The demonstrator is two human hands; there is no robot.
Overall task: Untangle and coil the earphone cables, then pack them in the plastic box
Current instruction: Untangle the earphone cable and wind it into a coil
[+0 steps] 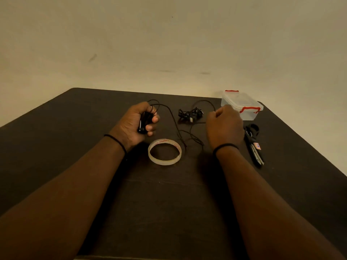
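Dark surface (169, 194) w/ tape roll (164, 152), scissors (253, 143), lidded box (242, 105). Left hand (137, 122) clenches coiled cable (144, 121); right hand (224, 124) pinches its loose end; tangled earphones (190, 114) between.

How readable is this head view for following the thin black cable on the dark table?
Head view: dim, warm light; the black cable barely separates from the dark table. Wide-angle distortion bows the table edges. The tape roll and plastic box stand out. No glare; detail is soft throughout.
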